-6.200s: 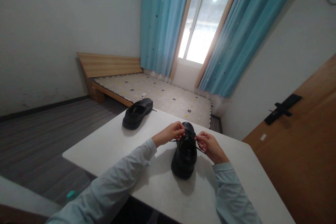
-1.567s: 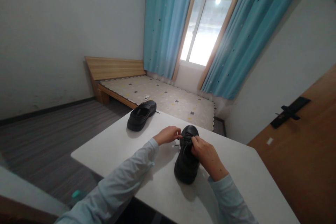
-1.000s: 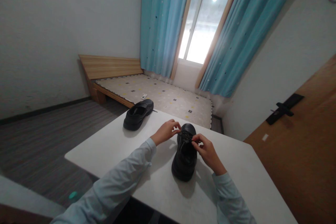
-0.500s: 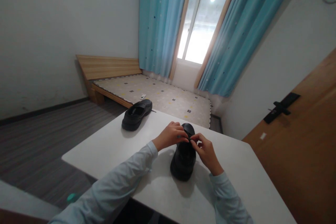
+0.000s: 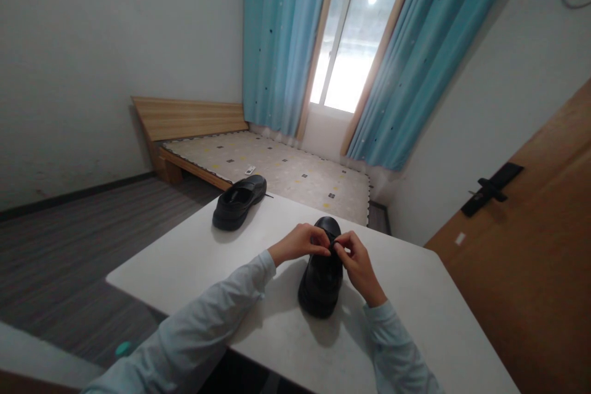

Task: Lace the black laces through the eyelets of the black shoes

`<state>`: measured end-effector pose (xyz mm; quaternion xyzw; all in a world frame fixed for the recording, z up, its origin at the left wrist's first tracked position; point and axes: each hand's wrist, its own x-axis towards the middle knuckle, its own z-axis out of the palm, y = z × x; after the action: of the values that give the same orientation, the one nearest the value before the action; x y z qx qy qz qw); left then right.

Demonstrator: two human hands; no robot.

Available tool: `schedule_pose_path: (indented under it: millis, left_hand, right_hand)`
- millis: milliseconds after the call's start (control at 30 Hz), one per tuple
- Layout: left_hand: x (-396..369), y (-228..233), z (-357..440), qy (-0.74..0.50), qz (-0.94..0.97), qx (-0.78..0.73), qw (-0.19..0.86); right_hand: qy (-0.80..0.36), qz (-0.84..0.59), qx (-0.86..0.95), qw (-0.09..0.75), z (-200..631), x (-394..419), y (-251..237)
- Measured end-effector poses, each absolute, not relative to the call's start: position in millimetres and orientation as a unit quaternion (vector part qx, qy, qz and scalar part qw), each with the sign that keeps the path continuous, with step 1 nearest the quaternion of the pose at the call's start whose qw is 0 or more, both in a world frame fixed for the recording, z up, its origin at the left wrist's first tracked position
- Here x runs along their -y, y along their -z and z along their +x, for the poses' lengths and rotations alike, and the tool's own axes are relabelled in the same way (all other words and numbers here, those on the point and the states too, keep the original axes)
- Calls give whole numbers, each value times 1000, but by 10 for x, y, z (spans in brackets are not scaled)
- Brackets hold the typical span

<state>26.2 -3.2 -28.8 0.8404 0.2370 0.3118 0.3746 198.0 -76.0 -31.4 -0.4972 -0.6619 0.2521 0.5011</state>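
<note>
A black shoe point(image 5: 319, 289) stands on the white table point(image 5: 258, 234), heel toward me and toe pointing away. Over its front my left hand point(image 5: 305, 240) comes in from the left, thumb and fingertips pinched together. From the right my right hand point(image 5: 357, 261) pinches at the same spot, its fingertips almost meeting the left ones. Both seem to grip the shoe's dark lace, though fingers and dark colour hide most of it. A matching black shoe point(image 5: 239, 202) rests at the table's far left, with a thin lace end sticking out beside it.
Behind the table is a low bed point(image 5: 286, 166) with a patterned mattress and a small white item point(image 5: 250, 170) on it. Blue curtains point(image 5: 286, 43) flank the window. A wooden door point(image 5: 530, 246) with a black handle is at the right. Something green point(image 5: 123, 349) lies on the floor.
The fingers of my left hand have shifted slightly down and closed in toward the shoe's front. Both shoes stay in place; the view has moved a little.
</note>
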Motion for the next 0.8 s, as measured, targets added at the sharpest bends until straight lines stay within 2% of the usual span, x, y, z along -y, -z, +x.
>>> schedule_pose_path:
  millis: [200, 567, 800]
  left_hand:
    - [115, 329, 343, -391, 835, -245, 300]
    - [163, 253, 310, -402, 863, -259, 166]
    - [154, 291, 337, -398, 855, -282, 178]
  right_hand:
    - [-249, -490, 652, 522, 1929, 756, 301]
    - [-280, -498, 626, 530, 1987, 721, 353]
    - [-323, -482, 609, 541, 1973, 709, 360]
